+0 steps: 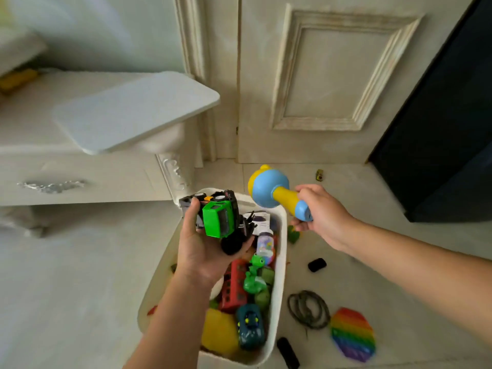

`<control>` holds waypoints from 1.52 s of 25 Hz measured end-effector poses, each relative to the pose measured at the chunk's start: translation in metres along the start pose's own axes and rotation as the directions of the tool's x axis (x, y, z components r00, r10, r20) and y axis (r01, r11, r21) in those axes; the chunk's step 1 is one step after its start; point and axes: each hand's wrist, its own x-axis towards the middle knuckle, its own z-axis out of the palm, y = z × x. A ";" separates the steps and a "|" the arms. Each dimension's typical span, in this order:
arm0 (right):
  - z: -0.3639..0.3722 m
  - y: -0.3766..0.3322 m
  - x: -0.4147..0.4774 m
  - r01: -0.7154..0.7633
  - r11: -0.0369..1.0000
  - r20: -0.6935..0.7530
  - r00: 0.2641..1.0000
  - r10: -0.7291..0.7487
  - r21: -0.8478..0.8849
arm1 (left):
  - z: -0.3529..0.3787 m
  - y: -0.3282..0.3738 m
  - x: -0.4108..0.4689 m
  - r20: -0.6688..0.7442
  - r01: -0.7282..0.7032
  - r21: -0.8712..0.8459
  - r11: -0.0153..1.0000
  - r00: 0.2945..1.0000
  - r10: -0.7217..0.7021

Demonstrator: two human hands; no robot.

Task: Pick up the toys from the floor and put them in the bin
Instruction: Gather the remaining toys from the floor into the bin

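Note:
My left hand (202,246) holds a green and black toy truck (217,218) above the far end of the white bin (279,288). My right hand (322,217) grips the handle of a blue and yellow toy hammer (271,191), held just right of the bin's far corner. The bin is full of toys: a red bus (234,286), a green frog figure (254,278), a dark teal car (250,326) and a yellow toy (219,332). On the floor to the right lie a rainbow pop toy (352,334), a dark toy snake (308,308) and small black pieces (316,265).
A white dresser (80,177) with a white lid (135,110) leaning on it stands at the left. A cream door (327,75) is behind, a dark cabinet (439,129) at the right. A tiny yellow car (319,174) sits on the floor by the door.

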 end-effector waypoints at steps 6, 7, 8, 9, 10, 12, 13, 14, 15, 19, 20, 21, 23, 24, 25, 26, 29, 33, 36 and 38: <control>0.130 0.044 -0.004 -0.111 0.994 0.042 0.993 0.110 0.012 | -0.070 0.066 -0.042 -0.081 -0.126 0.039 0.991 0.988 0.128; 0.146 0.050 -0.001 -0.108 0.994 0.013 0.994 0.107 0.020 | -0.075 0.070 -0.047 -0.070 -0.133 0.059 0.989 0.988 0.137; 0.160 0.056 0.003 -0.097 0.995 -0.025 0.995 0.097 -0.002 | -0.080 0.072 -0.051 -0.068 -0.141 0.087 0.986 0.987 0.148; 0.172 0.063 0.007 -0.081 0.996 -0.050 0.996 0.079 -0.040 | -0.086 0.074 -0.054 -0.071 -0.138 0.113 0.984 0.987 0.147; 0.182 0.068 0.010 -0.057 0.993 -0.034 0.998 0.054 -0.105 | -0.090 0.074 -0.055 -0.079 -0.127 0.130 0.983 0.987 0.138; 0.195 0.078 0.012 0.025 0.958 0.130 0.991 0.013 -0.287 | -0.100 0.074 -0.054 -0.082 -0.104 0.132 0.986 0.990 0.116; 0.199 0.084 0.013 0.066 0.928 0.217 0.976 0.016 -0.366 | -0.104 0.073 -0.052 -0.079 -0.090 0.131 0.987 0.992 0.101; 0.201 0.088 0.014 0.074 0.908 0.255 0.966 0.037 -0.413 | -0.107 0.072 -0.050 -0.086 -0.071 0.134 0.989 0.993 0.083; 0.202 0.094 0.018 0.074 0.907 0.257 0.966 0.039 -0.414 | -0.109 0.070 -0.048 -0.082 -0.055 0.136 0.989 0.994 0.067; 0.197 0.112 0.034 -0.162 0.955 0.250 0.942 0.225 -0.247 | -0.110 0.067 -0.049 -0.027 -0.050 0.104 0.993 0.998 0.053; 0.197 0.114 0.037 -0.246 0.955 0.252 0.926 0.283 -0.168 | -0.109 0.067 -0.050 -0.021 -0.049 0.095 0.994 0.998 0.051; 0.198 0.115 0.037 -0.296 0.948 0.254 0.914 0.317 -0.119 | -0.109 0.066 -0.051 -0.018 -0.050 0.091 0.995 0.998 0.052; 0.207 0.115 0.039 -0.308 0.944 0.214 0.921 0.327 -0.118 | -0.106 0.065 -0.055 -0.018 -0.061 0.106 0.992 0.998 0.064; 0.214 0.114 0.042 -0.313 0.943 0.174 0.928 0.329 -0.113 | -0.105 0.064 -0.057 -0.021 -0.070 0.118 0.990 0.997 0.073; 0.222 0.113 0.045 -0.323 0.941 0.144 0.931 0.335 -0.099 | -0.104 0.064 -0.058 -0.021 -0.075 0.132 0.988 0.997 0.078; 0.229 0.112 0.047 -0.349 0.933 0.131 0.924 0.359 -0.092 | -0.105 0.064 -0.059 -0.021 -0.073 0.141 0.987 0.997 0.077; 0.243 0.114 0.059 -0.380 0.918 0.109 0.914 0.392 -0.116 | -0.112 0.063 -0.059 -0.061 -0.069 0.172 0.983 0.995 0.080; 0.216 0.099 0.053 -0.406 0.908 0.224 0.880 0.419 -0.102 | -0.116 0.064 -0.060 -0.055 -0.063 0.175 0.983 0.996 0.074; 0.166 0.093 0.030 -0.419 0.867 0.385 0.779 0.496 -0.269 | -0.114 0.067 -0.059 0.007 -0.094 0.147 0.985 0.996 0.094; 0.138 0.091 0.012 -0.328 0.808 0.453 0.697 0.556 -0.489 | -0.110 0.069 -0.058 0.049 -0.118 0.160 0.980 0.993 0.111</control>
